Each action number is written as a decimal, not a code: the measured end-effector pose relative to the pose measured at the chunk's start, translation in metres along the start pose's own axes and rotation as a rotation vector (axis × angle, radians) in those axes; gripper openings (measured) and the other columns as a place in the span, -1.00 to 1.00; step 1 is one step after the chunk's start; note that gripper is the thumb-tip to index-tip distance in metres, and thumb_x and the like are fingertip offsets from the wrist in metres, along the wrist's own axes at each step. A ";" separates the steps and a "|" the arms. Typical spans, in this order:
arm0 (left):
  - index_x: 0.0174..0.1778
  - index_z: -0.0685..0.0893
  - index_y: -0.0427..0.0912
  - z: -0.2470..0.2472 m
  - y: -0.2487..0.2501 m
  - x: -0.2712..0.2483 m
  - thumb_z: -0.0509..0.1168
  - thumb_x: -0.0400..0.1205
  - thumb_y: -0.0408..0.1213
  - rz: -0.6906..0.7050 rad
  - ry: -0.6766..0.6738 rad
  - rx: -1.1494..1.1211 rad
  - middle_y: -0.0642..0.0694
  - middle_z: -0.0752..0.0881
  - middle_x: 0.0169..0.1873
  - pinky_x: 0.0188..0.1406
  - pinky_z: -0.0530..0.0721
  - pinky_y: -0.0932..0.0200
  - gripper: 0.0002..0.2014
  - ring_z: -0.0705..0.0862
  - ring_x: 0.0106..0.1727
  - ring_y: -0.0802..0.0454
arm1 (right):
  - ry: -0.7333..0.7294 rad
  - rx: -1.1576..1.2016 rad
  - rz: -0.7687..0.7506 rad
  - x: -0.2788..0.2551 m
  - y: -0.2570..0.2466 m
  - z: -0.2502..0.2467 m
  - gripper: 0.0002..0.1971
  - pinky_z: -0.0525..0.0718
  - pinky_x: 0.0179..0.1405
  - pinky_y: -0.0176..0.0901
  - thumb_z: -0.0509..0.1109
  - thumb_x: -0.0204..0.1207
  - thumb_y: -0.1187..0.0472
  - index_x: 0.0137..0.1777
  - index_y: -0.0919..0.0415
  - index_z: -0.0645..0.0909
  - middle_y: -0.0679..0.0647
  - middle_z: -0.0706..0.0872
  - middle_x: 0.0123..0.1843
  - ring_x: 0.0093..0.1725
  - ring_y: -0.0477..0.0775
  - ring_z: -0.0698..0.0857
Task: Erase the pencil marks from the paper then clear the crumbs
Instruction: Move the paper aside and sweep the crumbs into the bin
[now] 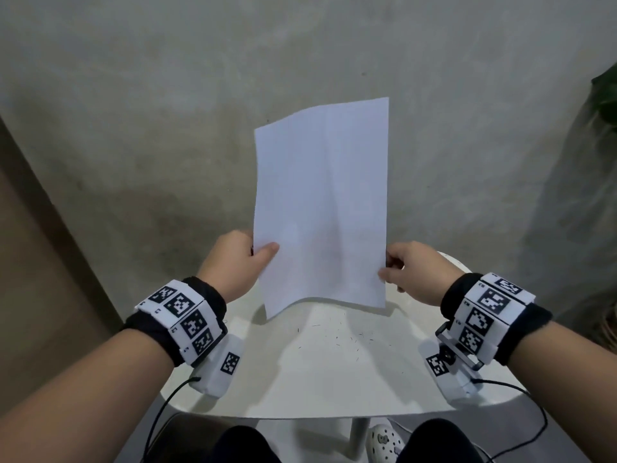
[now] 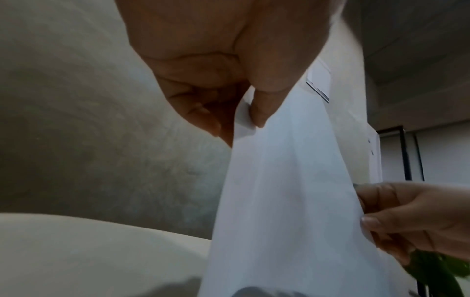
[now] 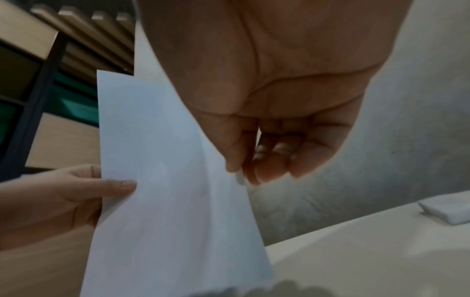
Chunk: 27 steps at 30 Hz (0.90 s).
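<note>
While both hands (image 1: 233, 262) (image 1: 414, 272) pinch the paper (image 1: 320, 208), only the head view shows crumbs (image 1: 337, 335).

Dim, soft indoor light; wrist views blurred, edges warped.

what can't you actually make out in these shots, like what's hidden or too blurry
- Far side of the paper: faces away in every view.
- Faint grey smudge low on the sheet: head view, too faint to tell marks from shadow.
- Left hand fingers: behind the sheet in head view.
- Crumbs: tiny specks on the table.
- Small white object: right wrist view, blurred and cut by the edge.
</note>
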<state>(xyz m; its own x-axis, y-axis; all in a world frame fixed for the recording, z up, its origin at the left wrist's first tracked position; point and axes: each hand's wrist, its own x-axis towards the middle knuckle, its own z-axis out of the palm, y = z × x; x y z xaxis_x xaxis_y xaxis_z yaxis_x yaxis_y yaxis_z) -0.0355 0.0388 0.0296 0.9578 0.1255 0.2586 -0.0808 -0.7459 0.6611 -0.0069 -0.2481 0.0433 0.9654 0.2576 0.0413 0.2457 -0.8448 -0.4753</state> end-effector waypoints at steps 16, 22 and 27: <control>-0.08 0.73 -0.22 -0.041 -0.054 0.013 0.25 0.72 -0.26 -0.237 0.240 -0.289 -0.20 0.78 -0.16 -0.05 0.69 -0.04 -0.82 0.75 -0.13 -0.20 | -0.642 -0.625 -0.007 0.005 -0.012 0.036 -0.40 0.12 0.62 0.09 -0.03 0.73 -0.07 0.68 0.21 0.06 0.12 0.02 0.72 0.67 0.15 0.16; -0.05 0.65 -0.27 -0.054 -0.094 0.017 0.22 0.69 -0.43 -0.437 0.111 -0.237 -0.23 0.72 -0.21 -0.23 0.67 0.08 -0.89 0.68 -0.23 -0.19 | -0.690 -0.290 -0.122 0.019 -0.033 0.025 -0.63 0.30 0.57 -0.06 0.15 0.71 0.02 0.44 0.04 0.56 -0.06 0.55 0.50 0.45 -0.01 0.51; -0.32 0.54 -0.25 -0.065 -0.099 0.032 0.21 0.63 -0.52 -0.490 0.072 -0.092 -0.23 0.57 -0.39 -0.60 0.53 0.30 -0.79 0.51 -0.43 -0.14 | -0.542 -0.659 -0.150 0.051 -0.031 0.045 -0.44 0.27 0.54 0.03 0.04 0.72 -0.05 0.61 0.27 0.22 0.16 0.25 0.66 0.59 0.16 0.33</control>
<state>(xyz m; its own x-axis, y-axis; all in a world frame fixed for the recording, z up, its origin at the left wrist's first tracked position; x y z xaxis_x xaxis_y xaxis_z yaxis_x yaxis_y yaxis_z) -0.0149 0.1590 0.0182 0.8682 0.4935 -0.0518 0.3464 -0.5279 0.7754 0.0305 -0.1879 0.0203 0.7851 0.4345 -0.4414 0.5295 -0.8405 0.1145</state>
